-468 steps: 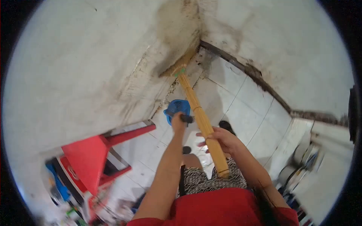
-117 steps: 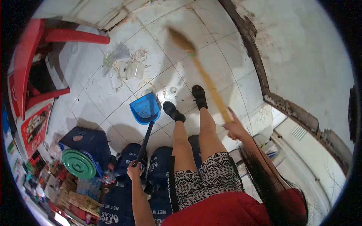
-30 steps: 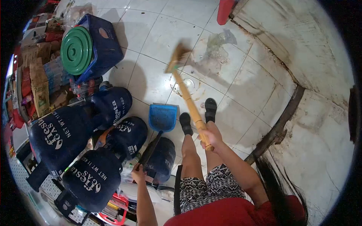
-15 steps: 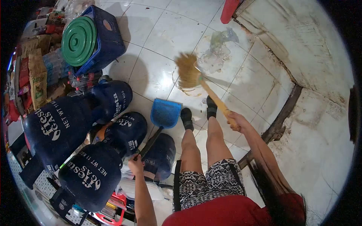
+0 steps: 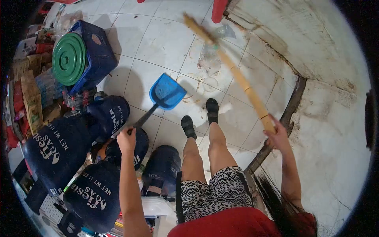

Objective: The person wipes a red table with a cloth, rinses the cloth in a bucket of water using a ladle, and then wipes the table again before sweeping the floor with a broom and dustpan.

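My left hand (image 5: 126, 140) is wrapped around the dark handle of a blue dustpan (image 5: 170, 89), whose pan is tilted with its open side facing up and to the right. In my right hand (image 5: 278, 135) is the end of a long wooden broom handle (image 5: 248, 87). The broom's straw head (image 5: 196, 27) is seen edge-on at the far end, above the floor litter in this view. Under and beside it lies clear crumpled plastic (image 5: 209, 60) amid brownish dirt, with another translucent piece (image 5: 225, 31) farther off.
Dark blue gas cylinders (image 5: 53, 148) crowd the left side. Behind them stands a blue bin (image 5: 100, 51) with a green lid (image 5: 69, 59). A stained wall (image 5: 331, 51) bounds the right, and a red post (image 5: 218, 11) rises at the back. My feet in dark slippers (image 5: 212, 107) are on white tiles.
The dustpan has moved forward and been turned toward the litter. The broom has swung up and away, its head now farther off and edge-on; my right hand has shifted right.
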Demonstrator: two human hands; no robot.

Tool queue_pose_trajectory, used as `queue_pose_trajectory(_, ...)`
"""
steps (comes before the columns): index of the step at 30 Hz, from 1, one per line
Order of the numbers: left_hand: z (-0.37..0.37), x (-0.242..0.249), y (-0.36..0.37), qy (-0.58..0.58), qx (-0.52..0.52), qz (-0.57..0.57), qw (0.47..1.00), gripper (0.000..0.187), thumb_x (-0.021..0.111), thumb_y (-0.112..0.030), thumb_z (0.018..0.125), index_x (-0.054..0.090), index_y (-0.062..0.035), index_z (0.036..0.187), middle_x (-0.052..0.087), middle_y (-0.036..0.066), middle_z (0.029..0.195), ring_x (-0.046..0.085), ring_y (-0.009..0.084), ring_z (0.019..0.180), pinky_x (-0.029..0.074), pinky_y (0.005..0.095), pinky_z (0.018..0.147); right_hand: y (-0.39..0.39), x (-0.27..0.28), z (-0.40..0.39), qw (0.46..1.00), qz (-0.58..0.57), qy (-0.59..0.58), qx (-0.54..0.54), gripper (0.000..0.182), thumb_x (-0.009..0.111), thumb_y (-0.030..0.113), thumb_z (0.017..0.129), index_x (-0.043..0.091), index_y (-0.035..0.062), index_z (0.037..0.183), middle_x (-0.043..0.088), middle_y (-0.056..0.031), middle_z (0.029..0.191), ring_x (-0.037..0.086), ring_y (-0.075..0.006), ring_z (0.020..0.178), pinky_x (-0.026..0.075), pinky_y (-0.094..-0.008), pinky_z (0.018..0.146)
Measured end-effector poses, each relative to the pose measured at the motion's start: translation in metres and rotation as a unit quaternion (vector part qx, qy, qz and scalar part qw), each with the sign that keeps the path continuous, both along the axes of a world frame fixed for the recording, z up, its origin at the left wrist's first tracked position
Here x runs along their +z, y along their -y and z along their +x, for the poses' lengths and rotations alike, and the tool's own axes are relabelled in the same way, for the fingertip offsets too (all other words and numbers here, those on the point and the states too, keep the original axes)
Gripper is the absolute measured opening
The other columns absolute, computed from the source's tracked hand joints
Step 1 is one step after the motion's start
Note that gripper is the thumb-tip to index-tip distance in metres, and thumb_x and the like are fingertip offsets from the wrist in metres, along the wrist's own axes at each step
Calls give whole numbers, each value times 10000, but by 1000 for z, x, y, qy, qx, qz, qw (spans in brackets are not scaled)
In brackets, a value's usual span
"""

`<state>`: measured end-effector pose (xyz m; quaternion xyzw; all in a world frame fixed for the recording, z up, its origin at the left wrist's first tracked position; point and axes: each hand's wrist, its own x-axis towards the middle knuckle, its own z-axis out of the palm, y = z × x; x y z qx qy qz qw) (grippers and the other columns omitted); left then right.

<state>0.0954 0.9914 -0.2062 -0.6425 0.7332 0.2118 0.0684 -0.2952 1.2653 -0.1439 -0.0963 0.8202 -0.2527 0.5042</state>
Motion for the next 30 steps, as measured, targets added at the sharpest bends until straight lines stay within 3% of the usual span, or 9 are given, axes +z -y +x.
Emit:
queue_pose_trajectory(5,-66,-9,49,2,-100,12,995,185,559,-184,660,587,-39,772,564,156,732,549,282,691,431,328,621,1,-61,-79,998,6,-22,-61,624,465,-2,674,186,154,1210,465,-62,723,429,-115,404,357,-230,321)
queue_pose_trajectory(9,-124,-6,75,5,-184,-8,983,157,543,-183,661,593,-57,740,553,158,651,538,303,621,430,350,600,44,-119,-133,984,14,56,-169,539,461,59,680,233,169,1156,417,-44,616,404,-108,386,350,-231,303)
queue_pose_trajectory(14,-175,-19,90,-5,-170,24,985,153,548,-181,651,596,-60,733,553,149,631,542,296,617,433,347,602,59,-190,-94,975,36,167,-142,597,465,72,667,169,260,1150,348,-30,475,363,-112,323,313,-242,262)
queue_pose_trajectory(16,-189,-23,90,-14,-169,20,985,150,549,-179,649,598,-64,731,552,149,627,542,296,614,435,347,600,59,-198,-51,974,95,183,-93,609,448,58,668,140,237,1162,381,-52,503,381,-132,331,312,-262,260)
queue_pose_trajectory(20,-196,-24,91,18,-167,19,986,130,552,-182,648,600,-81,716,552,147,623,543,295,599,439,344,586,54,-182,28,981,32,189,-38,696,413,-1,649,82,241,1212,396,-59,602,363,-124,331,274,-258,248)
queue_pose_trajectory(22,-196,-25,91,6,-173,14,985,126,553,-183,648,599,-85,712,552,146,618,542,296,594,440,344,581,49,-163,47,982,27,185,-22,655,437,24,669,141,179,1233,460,-85,637,459,-130,451,376,-276,365)
queue_pose_trajectory(23,-196,-25,90,6,-177,-6,984,125,553,-185,649,597,-85,709,551,145,614,542,295,596,439,346,580,44,-159,50,983,27,183,-24,655,437,24,669,141,179,1233,460,-85,637,459,-130,451,376,-276,365)
queue_pose_trajectory(25,-197,-25,86,2,-181,-25,983,124,553,-186,650,595,-85,707,550,144,610,542,294,598,438,347,580,33,-152,53,952,5,307,9,653,444,13,665,173,184,1233,459,-69,637,464,-114,495,381,-269,389)
queue_pose_trajectory(30,-187,-22,84,-2,-166,17,986,137,575,-174,637,590,-71,725,557,139,636,545,284,615,435,344,585,20,-78,34,965,22,259,17,710,442,-21,633,153,209,1239,443,-47,624,386,-105,378,321,-240,315)
